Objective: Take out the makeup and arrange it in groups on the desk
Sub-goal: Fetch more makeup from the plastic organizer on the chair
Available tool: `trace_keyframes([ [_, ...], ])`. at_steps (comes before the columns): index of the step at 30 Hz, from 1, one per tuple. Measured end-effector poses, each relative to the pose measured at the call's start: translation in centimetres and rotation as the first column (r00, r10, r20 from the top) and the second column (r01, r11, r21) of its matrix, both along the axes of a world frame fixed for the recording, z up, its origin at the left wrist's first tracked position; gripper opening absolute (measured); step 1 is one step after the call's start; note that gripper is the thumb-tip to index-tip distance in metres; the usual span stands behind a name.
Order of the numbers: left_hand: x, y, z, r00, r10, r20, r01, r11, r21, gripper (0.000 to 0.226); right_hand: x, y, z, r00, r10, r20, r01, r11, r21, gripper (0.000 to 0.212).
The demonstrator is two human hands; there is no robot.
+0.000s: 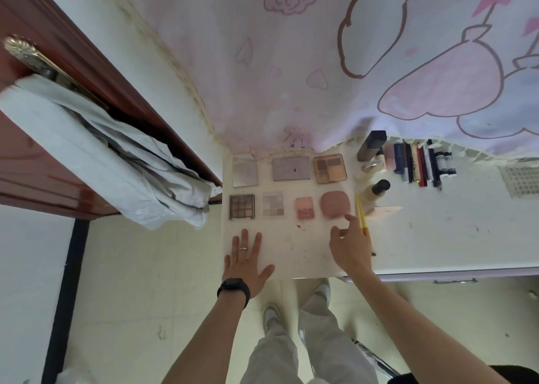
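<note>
Seven palettes (291, 168) in two rows on bench (437, 232). Pink compact (333, 204) ends the lower row, at 11 o'clock just off right hand (350, 246); grip loose, holding nothing. Yellow pencil (360, 208) runs 12-to-6 alongside. Left hand (246, 262) lies flat, farther off.

A private room in a home, most likely my bedroom. My white desk (437, 238) stands against a wall hung with a pink cartoon-print cloth (291, 77) of hearts and roses. Beside it is a reddish wooden door (58, 165) with a brass handle (35, 60) and pale clothing (116, 162) hanging from it. Underfoot are pale floor tiles (140, 281). Eyeshadow palettes (242, 206) lie in rows on the desk.
</note>
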State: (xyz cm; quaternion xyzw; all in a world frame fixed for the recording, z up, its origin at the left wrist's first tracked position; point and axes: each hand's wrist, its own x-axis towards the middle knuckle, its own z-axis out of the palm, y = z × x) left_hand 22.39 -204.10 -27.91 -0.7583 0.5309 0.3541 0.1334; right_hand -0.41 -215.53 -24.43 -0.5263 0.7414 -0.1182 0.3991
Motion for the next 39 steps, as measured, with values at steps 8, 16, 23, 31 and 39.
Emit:
trace_keyframes([
  [8,0.4,-1.0,2.4,0.998,-0.042,-0.047,0.041,0.999,-0.033,0.070,-0.3,6.9,2.8,0.971,0.208,0.119,-0.210,0.978,0.008,0.026],
  [16,-3.3,0.1,7.1,0.913,-0.342,-0.223,0.267,0.913,-0.307,0.053,-2.4,17.3,7.1,0.997,0.030,0.073,-0.027,0.999,-0.042,0.025],
  [23,-14.6,2.8,11.6,0.654,-0.714,-0.249,0.591,0.688,-0.422,0.047,-9.0,29.8,11.6,0.870,-0.482,0.103,0.492,0.865,-0.099,0.020],
  [31,-34.5,13.4,15.9,0.092,-0.961,-0.262,0.746,0.241,-0.621,0.050,-17.2,46.6,13.7,0.455,-0.888,0.068,0.867,0.423,-0.264,0.023],
  [39,-50.7,35.3,21.7,-0.438,-0.890,-0.130,0.592,-0.176,-0.787,0.049,-22.3,67.5,17.1,0.004,-0.993,0.117,0.916,-0.043,-0.398,0.022],
])
